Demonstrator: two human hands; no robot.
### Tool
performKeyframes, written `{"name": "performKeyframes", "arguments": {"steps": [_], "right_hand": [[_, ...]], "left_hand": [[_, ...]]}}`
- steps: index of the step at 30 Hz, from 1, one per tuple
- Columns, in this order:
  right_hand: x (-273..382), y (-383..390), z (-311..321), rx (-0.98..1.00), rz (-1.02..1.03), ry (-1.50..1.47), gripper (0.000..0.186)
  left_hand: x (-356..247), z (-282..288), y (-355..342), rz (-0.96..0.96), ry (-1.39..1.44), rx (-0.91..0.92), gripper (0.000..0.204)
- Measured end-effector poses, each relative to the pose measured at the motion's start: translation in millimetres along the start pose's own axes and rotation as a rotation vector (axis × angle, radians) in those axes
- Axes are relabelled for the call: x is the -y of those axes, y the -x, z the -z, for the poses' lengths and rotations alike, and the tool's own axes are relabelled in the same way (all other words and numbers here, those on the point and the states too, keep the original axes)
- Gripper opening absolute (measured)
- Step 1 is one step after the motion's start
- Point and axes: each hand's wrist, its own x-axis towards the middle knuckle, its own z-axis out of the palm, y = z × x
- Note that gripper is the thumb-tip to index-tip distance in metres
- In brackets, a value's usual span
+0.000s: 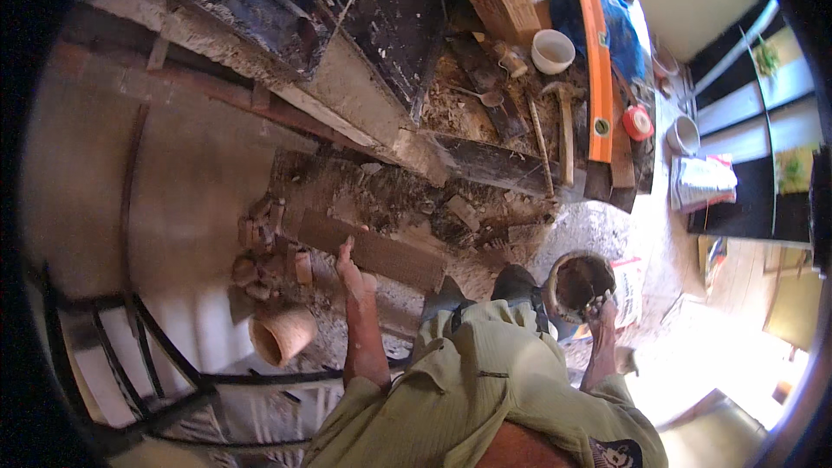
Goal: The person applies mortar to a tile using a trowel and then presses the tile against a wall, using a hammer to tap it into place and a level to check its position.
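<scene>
My left hand (349, 269) is held out low over a long brown board (381, 253) with a rough, patterned face; its fingers look stretched and nothing shows in them. Whether it touches the board I cannot tell. My right hand (600, 308) has its fingers hooked over the rim of a round bucket (555, 295) beside my right knee. Dark, wet-looking stuff coats the inside of that bucket. Left of my left forearm, a terracotta pot (299, 328) lies tipped on its side. Several broken brick pieces (251, 267) are heaped behind it.
Ahead stands a dirty counter (503, 165) carrying an orange spirit level (594, 61), a hammer (566, 121), a white bowl (552, 52), a spoon (487, 99) and a red tape measure (638, 123). Rubble (459, 212) litters the floor below. Black metal bars (251, 379) run at lower left.
</scene>
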Motion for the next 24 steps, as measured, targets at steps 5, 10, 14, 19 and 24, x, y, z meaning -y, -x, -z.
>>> {"name": "performKeyframes", "arguments": {"steps": [5,10,14,19,24], "right_hand": [[-40,43,-33,-0.002,-0.058,-0.036,0.037],[-84,47,-28,-0.094,-0.002,-0.063,0.034],[-125,53,-67,-0.070,-0.005,-0.107,0.030],[-172,32,-79,-0.212,-0.105,-0.104,0.026],[-273,-69,-53,-0.187,0.016,0.025,0.022]], "left_hand": [[-30,11,-5,0.056,-0.038,0.102,0.030],[-41,24,-14,0.199,-0.109,0.068,0.028],[-58,51,-31,0.284,-0.267,0.216,0.026],[-14,20,-3,0.284,-0.515,0.366,0.029],[47,-5,7,0.442,-0.666,0.237,0.030]]}}
